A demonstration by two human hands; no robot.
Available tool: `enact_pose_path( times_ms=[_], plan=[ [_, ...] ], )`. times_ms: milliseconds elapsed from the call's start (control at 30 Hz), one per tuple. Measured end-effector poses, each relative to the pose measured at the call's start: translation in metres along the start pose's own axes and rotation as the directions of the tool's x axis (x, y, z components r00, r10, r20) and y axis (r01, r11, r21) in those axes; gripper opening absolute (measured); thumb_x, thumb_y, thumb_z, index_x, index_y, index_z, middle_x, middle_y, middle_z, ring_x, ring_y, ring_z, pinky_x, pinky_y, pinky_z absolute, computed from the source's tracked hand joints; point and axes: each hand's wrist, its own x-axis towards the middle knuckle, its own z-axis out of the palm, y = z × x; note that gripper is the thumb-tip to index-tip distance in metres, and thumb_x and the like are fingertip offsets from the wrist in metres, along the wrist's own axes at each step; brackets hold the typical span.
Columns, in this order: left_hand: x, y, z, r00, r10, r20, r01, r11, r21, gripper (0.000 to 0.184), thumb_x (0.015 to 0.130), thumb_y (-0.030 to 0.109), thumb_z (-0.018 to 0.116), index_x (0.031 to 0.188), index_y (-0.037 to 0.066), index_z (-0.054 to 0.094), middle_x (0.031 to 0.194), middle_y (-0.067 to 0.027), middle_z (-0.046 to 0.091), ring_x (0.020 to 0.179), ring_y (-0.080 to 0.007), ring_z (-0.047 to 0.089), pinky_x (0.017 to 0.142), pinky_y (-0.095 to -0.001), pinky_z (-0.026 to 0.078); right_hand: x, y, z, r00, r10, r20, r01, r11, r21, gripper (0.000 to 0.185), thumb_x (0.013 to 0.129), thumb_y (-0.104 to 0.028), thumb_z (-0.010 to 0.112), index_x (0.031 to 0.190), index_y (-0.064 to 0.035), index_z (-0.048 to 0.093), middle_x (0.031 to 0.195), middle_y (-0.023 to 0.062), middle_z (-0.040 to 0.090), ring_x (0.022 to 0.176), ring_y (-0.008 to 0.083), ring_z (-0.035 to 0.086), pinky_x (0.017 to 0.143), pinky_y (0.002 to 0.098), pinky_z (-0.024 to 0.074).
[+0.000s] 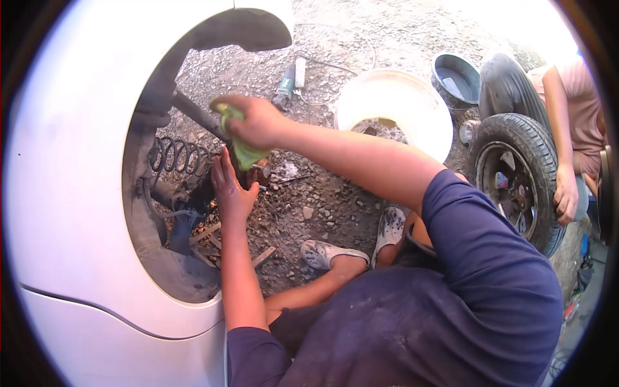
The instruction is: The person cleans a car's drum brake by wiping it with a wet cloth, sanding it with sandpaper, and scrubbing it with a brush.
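So we're down by the open wheel arch of a white, smooth-painted car body (71, 161), and our right hand (258, 124) has a bunched-up, light green cloth (248, 153) clenched in it. The cloth sits right beside the long, dark metal shaft (196, 116), just above our left hand (233, 193). That left one isn't gripping anything we can see: fingers stretched, thumb out, close to a rusty brown metal part (260, 173). Can't tell if it's actually touching. Behind it there's a dark coil spring (177, 155). Out on the gravel we've got a green-and-grey power tool (284, 87) and a dark round basin (456, 79). Over on our right, another person's hand (567, 193) rests against a black-tyred wheel (543, 158).
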Motion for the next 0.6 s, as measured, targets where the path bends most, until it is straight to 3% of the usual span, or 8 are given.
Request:
enact_pose_path(
  times_ms=[67,200,267,367,467,533,567,600],
  plan=[
    [-0.001,-0.011,0.002,0.999,0.022,0.033,-0.018,0.993,-0.121,0.112,0.074,0.021,0.097,0.166,0.011,0.035,0.157,-0.0291,0.048,0.143,-0.0523,0.051,0.114,-0.0600,0.050,0.002,-0.008,0.017,0.988,0.012,0.156,-0.004,0.999,-0.049,0.036,0.101,-0.032,0.070,0.131,-0.0153,0.078,0.118,0.0239,0.079,0.109,0.0403,0.078,0.100,0.0485,0.0599],
    [0.001,-0.003,-0.007,0.996,-0.079,0.033,0.081,0.995,-0.065,0.101,0.070,0.033,0.103,0.152,0.005,0.050,0.147,-0.0238,0.060,0.131,-0.0463,0.063,0.106,-0.0521,0.057,0.005,-0.020,0.029,0.994,0.054,0.099,-0.048,0.997,-0.065,0.037,0.101,-0.042,0.073,0.118,-0.0108,0.081,0.109,0.0236,0.080,0.105,0.0401,0.078,0.097,0.0476,0.0599],
    [0.004,-0.011,-0.003,1.000,-0.026,-0.002,0.026,0.999,0.020,0.097,0.076,0.038,0.101,0.156,0.008,0.054,0.141,-0.0229,0.067,0.124,-0.0469,0.068,0.100,-0.0519,0.060,0.008,-0.025,0.006,0.983,0.159,0.088,-0.154,0.986,-0.063,0.047,0.101,-0.052,0.074,0.115,-0.0077,0.080,0.106,0.0225,0.080,0.102,0.0403,0.078,0.095,0.0485,0.0598],
    [0.019,-0.017,-0.020,0.998,0.002,0.059,0.004,0.995,-0.100,0.081,0.096,0.037,0.087,0.167,0.022,0.052,0.143,-0.0207,0.072,0.124,-0.0414,0.073,0.099,-0.0491,0.062,0.013,0.004,-0.050,0.958,0.232,0.171,-0.233,0.972,-0.013,0.043,0.108,-0.050,0.071,0.116,-0.0082,0.078,0.104,0.0097,0.082,0.089,0.0207,0.080,0.083,0.0418,0.0663],
    [0.024,-0.026,-0.020,0.997,0.006,0.077,0.010,0.978,-0.209,0.070,0.100,0.033,0.084,0.163,0.021,0.057,0.143,-0.0198,0.073,0.122,-0.0406,0.074,0.099,-0.0482,0.063,-0.021,0.006,-0.135,0.906,0.327,0.269,-0.327,0.944,-0.045,0.045,0.108,-0.052,0.071,0.114,-0.0082,0.079,0.101,0.0136,0.080,0.091,0.0250,0.077,0.089,0.0447,0.0625],
    [0.016,-0.025,-0.016,0.990,-0.013,0.141,0.045,0.973,-0.228,0.085,0.094,0.028,0.088,0.169,0.023,0.048,0.148,-0.0214,0.067,0.131,-0.0425,0.069,0.104,-0.0499,0.061,-0.046,0.004,-0.180,0.808,0.508,0.300,-0.432,0.856,-0.285,0.053,0.108,-0.054,0.068,0.132,-0.0073,0.078,0.112,0.0161,0.081,0.096,0.0260,0.079,0.090,0.0469,0.0624],
    [0.011,-0.010,-0.020,0.991,-0.040,0.127,0.059,0.987,-0.151,0.097,0.089,0.025,0.091,0.172,0.023,0.041,0.151,-0.0224,0.063,0.134,-0.0444,0.066,0.106,-0.0512,0.059,-0.059,0.006,-0.197,0.823,0.519,0.230,-0.352,0.784,-0.511,0.049,0.105,-0.057,0.069,0.124,-0.0134,0.079,0.107,0.0153,0.082,0.091,0.0273,0.079,0.086,0.0494,0.0636],
    [0.005,0.001,-0.020,0.991,-0.064,0.114,0.073,0.994,-0.077,0.109,0.084,0.022,0.094,0.175,0.024,0.034,0.153,-0.0234,0.059,0.137,-0.0462,0.062,0.108,-0.0524,0.057,-0.068,0.028,-0.209,0.817,0.532,0.223,-0.363,0.775,-0.517,0.049,0.105,-0.057,0.069,0.124,-0.0134,0.079,0.107,0.0153,0.082,0.091,0.0273,0.079,0.086,0.0494,0.0636]
  ],
)
